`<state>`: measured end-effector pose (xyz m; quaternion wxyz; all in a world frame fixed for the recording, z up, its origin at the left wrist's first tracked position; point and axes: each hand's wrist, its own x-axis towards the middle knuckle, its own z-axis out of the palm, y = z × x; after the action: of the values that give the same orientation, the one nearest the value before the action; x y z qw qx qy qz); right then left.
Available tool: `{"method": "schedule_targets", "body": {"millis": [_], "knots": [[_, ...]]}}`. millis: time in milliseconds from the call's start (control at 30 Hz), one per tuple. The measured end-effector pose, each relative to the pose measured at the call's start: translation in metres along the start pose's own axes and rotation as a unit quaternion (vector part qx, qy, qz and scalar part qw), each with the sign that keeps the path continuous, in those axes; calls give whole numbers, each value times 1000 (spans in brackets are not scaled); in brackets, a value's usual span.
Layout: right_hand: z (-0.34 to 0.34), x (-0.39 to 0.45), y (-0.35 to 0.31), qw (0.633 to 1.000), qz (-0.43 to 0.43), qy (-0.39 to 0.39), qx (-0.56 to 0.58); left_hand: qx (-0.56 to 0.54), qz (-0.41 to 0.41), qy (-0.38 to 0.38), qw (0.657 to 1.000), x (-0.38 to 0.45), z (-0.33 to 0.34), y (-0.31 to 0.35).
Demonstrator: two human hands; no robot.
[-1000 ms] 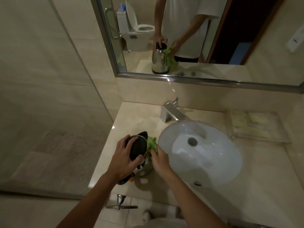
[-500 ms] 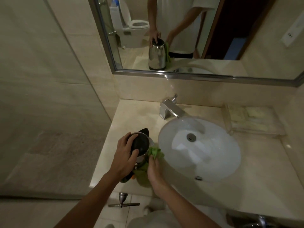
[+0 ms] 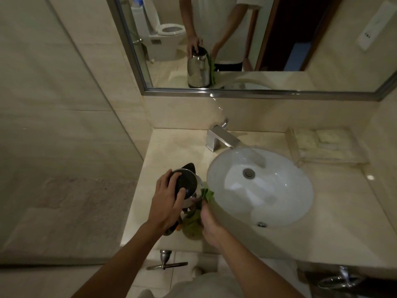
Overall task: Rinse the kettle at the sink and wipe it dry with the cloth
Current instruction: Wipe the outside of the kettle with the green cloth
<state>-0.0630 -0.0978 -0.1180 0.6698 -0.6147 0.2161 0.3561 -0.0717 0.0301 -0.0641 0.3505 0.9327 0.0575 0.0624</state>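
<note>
Standing on the counter (image 3: 171,147) just left of the sink (image 3: 296,214): the steel kettle (image 3: 189,190), lid shut. Pressing down on the black lid with the left hand (image 3: 167,203), fingers spread wide over it. Rubbing the kettle's side with the green cloth (image 3: 206,194), bunched in the right hand (image 3: 211,224). No water running from the tap (image 3: 221,139). Probably done rinsing; drying going on now, not finished.

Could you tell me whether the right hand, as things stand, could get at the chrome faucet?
Probably yes: the right hand holds the green cloth against the steel kettle, and nothing blocks the way to the chrome faucet.
</note>
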Motion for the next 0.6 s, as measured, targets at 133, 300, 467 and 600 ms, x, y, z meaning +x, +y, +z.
{"method": "schedule_targets", "body": {"millis": [133,300,467,600], "knots": [[-5,2,-4,1000,-14,13,-4,28,20,-11,999,2,-2,-3],[-19,13,-42,990,-114,36,-80,72,105,-66,990,11,-8,-10],[-37,30,-70,994,-85,12,-68,60,158,-107,980,15,-13,-12],[-42,37,-68,997,-30,1,-69,42,172,-111,978,18,-12,-16]]}}
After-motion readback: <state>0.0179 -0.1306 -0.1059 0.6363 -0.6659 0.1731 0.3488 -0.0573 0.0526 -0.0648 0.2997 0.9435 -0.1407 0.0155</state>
